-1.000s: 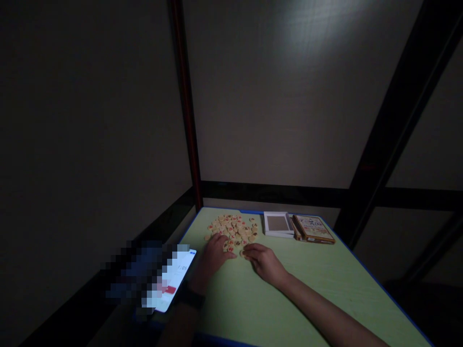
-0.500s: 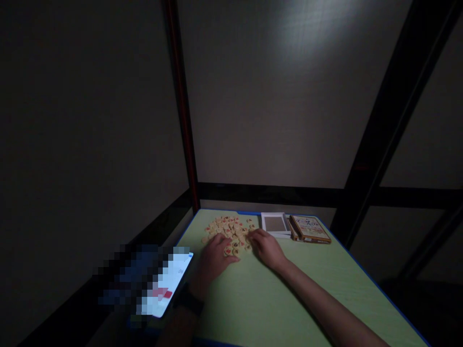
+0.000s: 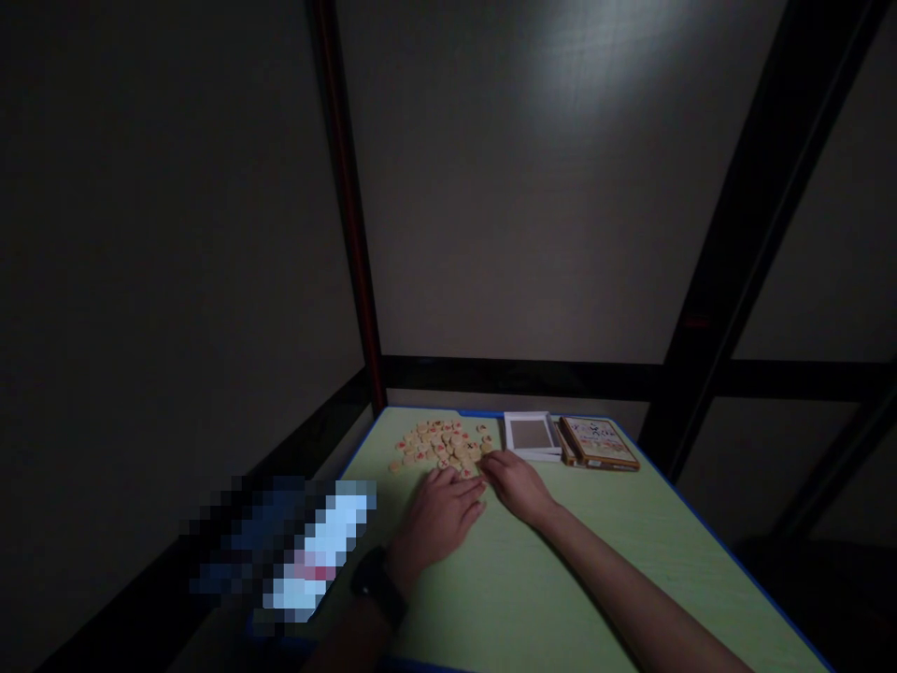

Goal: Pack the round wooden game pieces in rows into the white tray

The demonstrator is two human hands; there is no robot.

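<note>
Round wooden Chinese chess pieces (image 3: 455,451), marked in red or black, lie in a loose heap on the table. My left hand (image 3: 441,514) rests palm down at the near edge of the heap, fingers stretched to the right. It hides whatever lies beneath it. At the heap's right edge is my right hand (image 3: 517,486), its fingers curled together and touching the area beside the pieces. What those fingers hold, if anything, is hidden. The left fingertips come close to the right ones.
A white open box (image 3: 533,436) stands at the back, right of the heap. Beside it are stacked flat boxes with a printed lid (image 3: 599,442). A lit phone screen (image 3: 315,551), partly pixelated, is at the left. The green table (image 3: 631,523) has blue edging; dark walls surround it.
My left hand has moved right and nearer to me, covering the front pieces that showed before. My right hand has shifted only slightly, its fingertips a little lower.
</note>
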